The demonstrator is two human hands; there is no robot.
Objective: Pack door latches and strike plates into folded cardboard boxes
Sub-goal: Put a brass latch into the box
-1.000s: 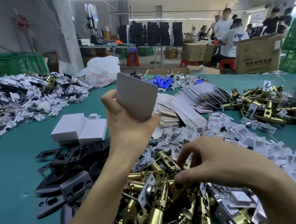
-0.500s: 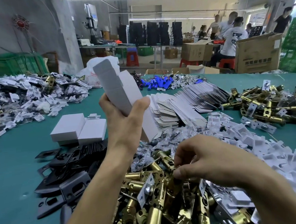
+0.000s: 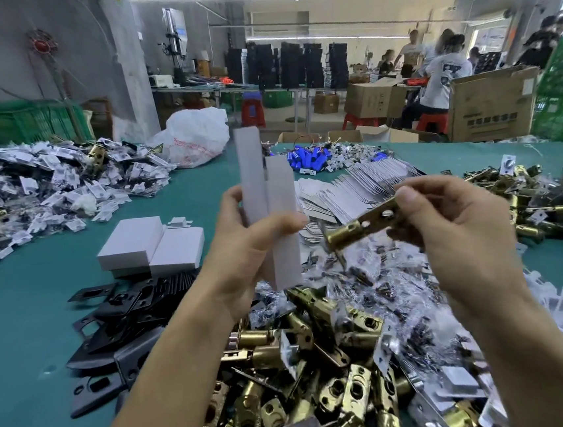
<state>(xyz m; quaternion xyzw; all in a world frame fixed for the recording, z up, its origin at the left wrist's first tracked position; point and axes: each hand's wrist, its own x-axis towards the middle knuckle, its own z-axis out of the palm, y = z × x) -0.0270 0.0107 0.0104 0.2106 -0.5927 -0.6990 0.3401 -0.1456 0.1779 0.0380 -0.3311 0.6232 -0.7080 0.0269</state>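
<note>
My left hand [image 3: 245, 244] grips a white folded cardboard box [image 3: 271, 207], held upright and seen edge-on above the table. My right hand [image 3: 446, 228] pinches a brass door latch [image 3: 360, 226] by its faceplate, lifted clear of the pile, its barrel pointing left towards the box. The two are close but apart. Below them lies a heap of brass latches [image 3: 323, 374]. Black strike plates [image 3: 118, 318] are piled to the left of it. Two closed white boxes [image 3: 152, 246] sit on the green table [image 3: 26, 324].
Flat box blanks [image 3: 357, 189] fan out behind my hands. Bagged screws and white plastic parts [image 3: 558, 317] spread right; more brass latches [image 3: 548, 208] far right. A grey-white parts heap [image 3: 31, 196] fills the far left. People and cartons [image 3: 493, 106] stand beyond the table.
My right hand has lifted a brass latch out of the pile and brought it up beside the box. My left hand has turned the box from tilted to upright, edge-on.
</note>
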